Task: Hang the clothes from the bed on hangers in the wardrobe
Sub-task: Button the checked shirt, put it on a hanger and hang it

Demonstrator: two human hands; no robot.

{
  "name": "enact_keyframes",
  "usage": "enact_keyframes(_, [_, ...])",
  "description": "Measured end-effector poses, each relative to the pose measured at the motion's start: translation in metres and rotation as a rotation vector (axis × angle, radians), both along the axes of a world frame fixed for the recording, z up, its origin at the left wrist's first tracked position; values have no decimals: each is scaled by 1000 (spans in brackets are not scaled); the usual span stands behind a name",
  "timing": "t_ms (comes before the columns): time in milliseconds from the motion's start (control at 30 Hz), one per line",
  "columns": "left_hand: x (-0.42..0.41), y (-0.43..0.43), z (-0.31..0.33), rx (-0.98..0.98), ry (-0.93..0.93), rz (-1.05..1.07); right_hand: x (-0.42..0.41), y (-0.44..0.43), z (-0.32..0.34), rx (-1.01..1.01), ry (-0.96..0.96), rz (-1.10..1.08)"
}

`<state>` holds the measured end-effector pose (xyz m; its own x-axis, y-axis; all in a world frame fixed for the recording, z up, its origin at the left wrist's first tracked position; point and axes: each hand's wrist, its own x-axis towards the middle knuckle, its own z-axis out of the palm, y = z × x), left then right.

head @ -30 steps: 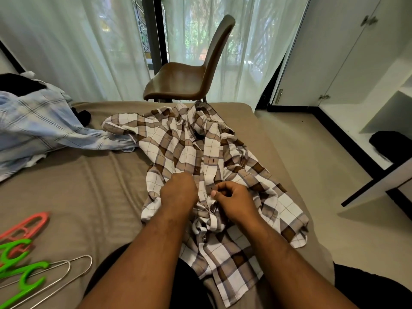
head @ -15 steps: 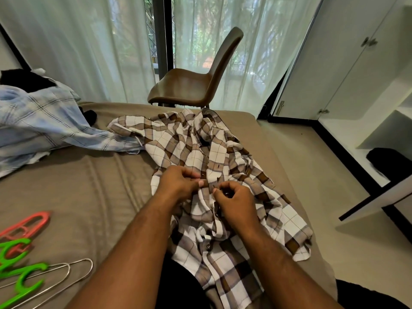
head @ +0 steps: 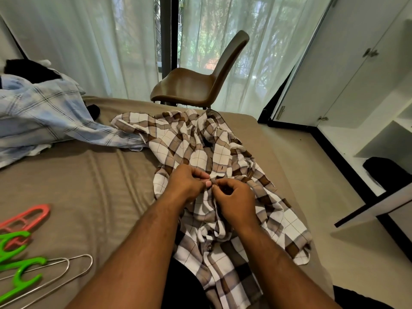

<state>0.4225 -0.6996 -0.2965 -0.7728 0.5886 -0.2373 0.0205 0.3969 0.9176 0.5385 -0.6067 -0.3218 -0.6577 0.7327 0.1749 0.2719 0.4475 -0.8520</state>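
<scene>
The brown checked shirt (head: 200, 152) lies crumpled along the right edge of the bed (head: 89, 186), its collar end toward the far edge and its tail spilling over the near edge onto the person's lap. Both hands meet at its front placket, about midway down. The left hand (head: 187, 184) has its fingers (head: 200, 175) curled, thumb and forefinger pinching a fold of the placket; the right hand (head: 236, 201), touching the left at the fingertips, is curled likewise and pinches the cloth on the other side. Whether a button sits between them is too small to tell; one button (head: 209, 248) shows lower down the placket, nearer the near edge.

The step in hand looks like work on the buttons, doing up or undoing I cannot say, to ready this shirt for a hanger; no garment is on a hanger yet.

The next move probably calls for freeing one hand to reach the near left corner of the bed, where a pink hanger (head: 33, 216), green hangers (head: 20, 273) and wire hangers (head: 73, 266) lie well apart from the shirt. The collar end would then have to be drawn in from the far edge so the shoulders can be fed on. After that comes the carry to the wardrobe (head: 356, 74), which stands open beyond the right edge. A blue checked shirt (head: 40, 117) waits heaped at the far left corner.
</scene>
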Motion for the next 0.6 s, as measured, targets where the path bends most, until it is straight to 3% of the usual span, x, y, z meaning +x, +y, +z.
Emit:
enact_keyframes(200, [0, 0, 1, 6, -27, 4, 3, 4, 4, -69, -2, 75])
enact_keyframes(433, [1, -2, 5, 88, -160, -33, 9, 16, 7, -373, 113, 133])
enact_keyframes(600, [2, 1, 4, 174, -300, 8, 8, 13, 6, -350, 148, 107])
